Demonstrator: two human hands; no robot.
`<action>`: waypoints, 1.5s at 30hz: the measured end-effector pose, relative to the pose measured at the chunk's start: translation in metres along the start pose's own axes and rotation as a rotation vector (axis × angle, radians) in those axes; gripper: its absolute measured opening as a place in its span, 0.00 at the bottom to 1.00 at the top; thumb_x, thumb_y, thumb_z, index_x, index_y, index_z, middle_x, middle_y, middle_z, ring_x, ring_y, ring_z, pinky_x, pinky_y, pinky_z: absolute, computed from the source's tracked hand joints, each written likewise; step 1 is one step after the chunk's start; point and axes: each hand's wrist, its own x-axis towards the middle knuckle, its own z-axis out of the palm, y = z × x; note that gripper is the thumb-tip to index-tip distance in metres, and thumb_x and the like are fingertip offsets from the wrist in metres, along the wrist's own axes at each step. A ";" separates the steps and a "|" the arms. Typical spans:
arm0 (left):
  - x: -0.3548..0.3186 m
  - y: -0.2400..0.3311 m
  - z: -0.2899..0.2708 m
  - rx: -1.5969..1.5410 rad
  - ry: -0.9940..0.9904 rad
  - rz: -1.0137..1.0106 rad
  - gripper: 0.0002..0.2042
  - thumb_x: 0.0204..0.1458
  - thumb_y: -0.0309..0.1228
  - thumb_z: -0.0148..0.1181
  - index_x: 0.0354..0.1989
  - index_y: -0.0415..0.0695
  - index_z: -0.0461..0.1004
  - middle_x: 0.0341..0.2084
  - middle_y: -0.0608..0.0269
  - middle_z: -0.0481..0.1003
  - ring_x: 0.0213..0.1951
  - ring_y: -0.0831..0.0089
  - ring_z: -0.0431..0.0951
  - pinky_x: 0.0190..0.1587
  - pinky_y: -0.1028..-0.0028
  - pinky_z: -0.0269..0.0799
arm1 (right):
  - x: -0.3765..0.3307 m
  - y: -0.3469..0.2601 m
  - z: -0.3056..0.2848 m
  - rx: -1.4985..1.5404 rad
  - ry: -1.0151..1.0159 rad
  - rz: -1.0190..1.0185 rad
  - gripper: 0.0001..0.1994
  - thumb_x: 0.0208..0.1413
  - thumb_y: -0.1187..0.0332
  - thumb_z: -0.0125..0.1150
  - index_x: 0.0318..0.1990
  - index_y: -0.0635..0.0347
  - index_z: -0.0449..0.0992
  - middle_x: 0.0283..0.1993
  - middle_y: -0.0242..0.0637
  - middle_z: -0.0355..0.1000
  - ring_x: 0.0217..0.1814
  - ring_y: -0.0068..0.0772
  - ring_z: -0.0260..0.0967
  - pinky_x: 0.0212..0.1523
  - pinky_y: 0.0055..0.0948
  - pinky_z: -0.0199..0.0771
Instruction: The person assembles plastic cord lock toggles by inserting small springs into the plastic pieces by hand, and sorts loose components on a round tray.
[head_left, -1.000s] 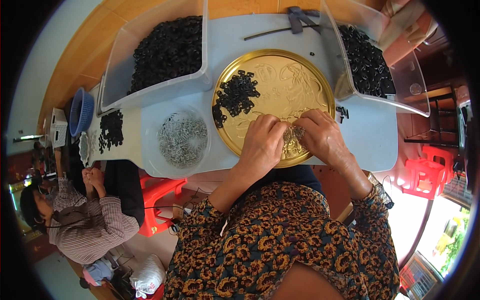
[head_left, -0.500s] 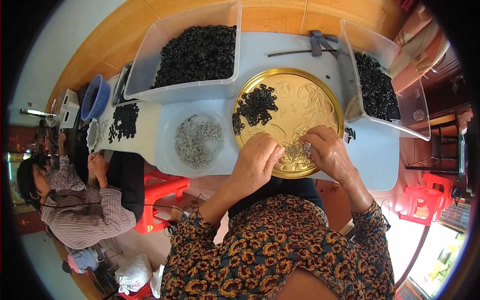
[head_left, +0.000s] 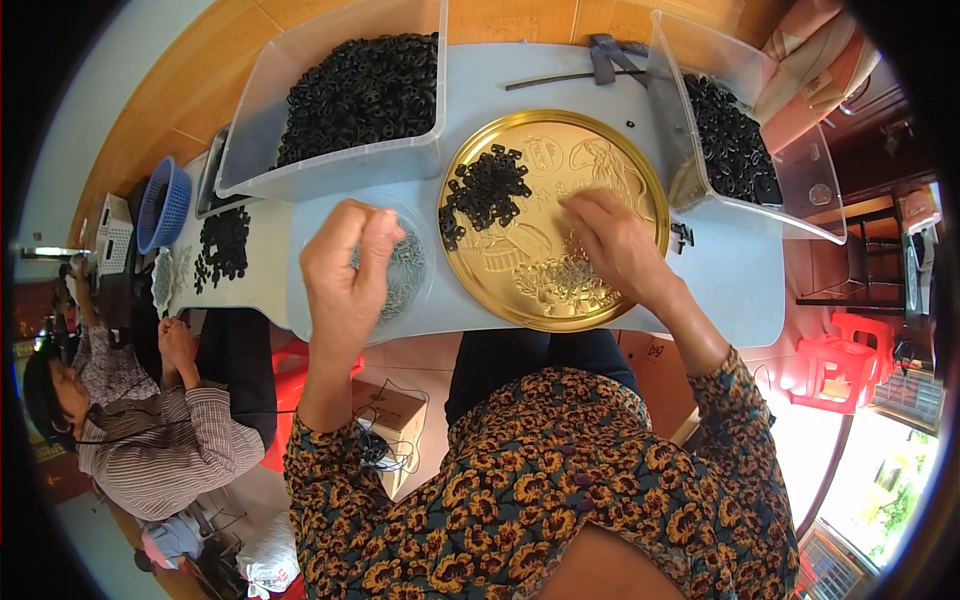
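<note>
My left hand (head_left: 350, 265) is raised over the clear round bowl (head_left: 430, 285), hiding much of it. Its thumb and fingers press together; what they hold, if anything, cannot be made out. Small silver metal pieces (head_left: 404, 272) lie in that bowl. Above the round gold tray (head_left: 548, 323) hovers my right hand (head_left: 625, 250), fingers curled and pinched, their contents hidden. Beside it, a spread of small shiny metal pieces (head_left: 562, 284) covers the tray's near part. A heap of small black plastic pieces (head_left: 490, 188) sits on the tray's left side.
Large clear bins of black pieces stand behind, one at left (head_left: 330, 170) and one at right (head_left: 690, 150). A dark strap (head_left: 603, 60) and thin rod lie at the table's back. Farther left are more black pieces (head_left: 222, 245), a blue basket (head_left: 165, 205) and a seated person (head_left: 170, 430).
My left hand has moved left from the tray to above the clear bowl. My right hand has shifted slightly away from me, off the metal pieces. The view has shifted a little.
</note>
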 end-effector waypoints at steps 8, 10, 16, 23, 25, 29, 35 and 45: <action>0.028 -0.017 -0.009 0.507 0.082 0.257 0.14 0.60 0.31 0.58 0.51 0.38 0.73 0.50 0.52 0.72 0.55 0.55 0.69 0.59 0.61 0.64 | 0.090 0.020 0.051 0.233 0.181 0.019 0.15 0.63 0.65 0.55 0.50 0.67 0.75 0.50 0.55 0.73 0.55 0.57 0.69 0.58 0.44 0.68; 0.028 -0.025 -0.012 0.573 -0.036 0.224 0.22 0.58 0.34 0.60 0.59 0.39 0.69 0.57 0.52 0.67 0.62 0.51 0.62 0.65 0.55 0.55 | 0.096 0.022 0.061 0.235 0.186 0.026 0.14 0.63 0.65 0.55 0.48 0.67 0.76 0.47 0.54 0.74 0.54 0.57 0.69 0.57 0.45 0.69; 0.027 -0.024 -0.011 0.527 -0.091 0.232 0.24 0.56 0.34 0.62 0.61 0.40 0.68 0.59 0.52 0.65 0.63 0.49 0.60 0.66 0.53 0.53 | 0.098 0.022 0.084 0.164 0.221 -0.071 0.11 0.63 0.67 0.56 0.43 0.66 0.78 0.46 0.49 0.76 0.53 0.52 0.69 0.59 0.43 0.67; 0.024 -0.023 -0.009 0.558 -0.101 0.218 0.25 0.56 0.32 0.61 0.62 0.41 0.67 0.60 0.52 0.64 0.65 0.49 0.58 0.67 0.54 0.53 | 0.093 0.015 0.094 0.191 0.261 -0.064 0.11 0.63 0.67 0.56 0.44 0.67 0.78 0.46 0.48 0.76 0.53 0.51 0.69 0.58 0.41 0.68; 0.022 -0.016 0.000 0.533 0.000 0.200 0.23 0.56 0.30 0.61 0.60 0.40 0.68 0.59 0.50 0.64 0.64 0.50 0.60 0.65 0.55 0.57 | 0.092 0.014 0.091 0.226 0.246 -0.070 0.12 0.64 0.66 0.55 0.45 0.67 0.78 0.46 0.49 0.76 0.53 0.51 0.70 0.58 0.41 0.69; -0.018 0.018 0.031 0.152 -0.008 0.180 0.14 0.56 0.26 0.60 0.50 0.38 0.70 0.46 0.50 0.72 0.50 0.56 0.72 0.55 0.61 0.68 | 0.093 0.010 0.086 0.373 0.297 -0.016 0.11 0.64 0.66 0.55 0.43 0.66 0.79 0.41 0.51 0.77 0.46 0.53 0.72 0.52 0.43 0.71; -0.102 0.018 0.082 -0.605 -0.170 -0.533 0.16 0.62 0.25 0.55 0.55 0.36 0.61 0.30 0.59 0.75 0.30 0.78 0.75 0.35 0.78 0.73 | 0.105 0.016 0.089 0.398 0.344 -0.032 0.14 0.65 0.63 0.56 0.39 0.67 0.78 0.32 0.54 0.73 0.35 0.54 0.73 0.39 0.42 0.72; -0.098 0.005 0.105 -0.595 -0.119 -0.799 0.34 0.66 0.28 0.49 0.74 0.39 0.37 0.26 0.56 0.76 0.22 0.73 0.77 0.24 0.78 0.73 | 0.107 0.017 0.097 0.483 0.206 0.106 0.18 0.65 0.56 0.57 0.40 0.66 0.79 0.34 0.53 0.75 0.37 0.48 0.74 0.43 0.37 0.74</action>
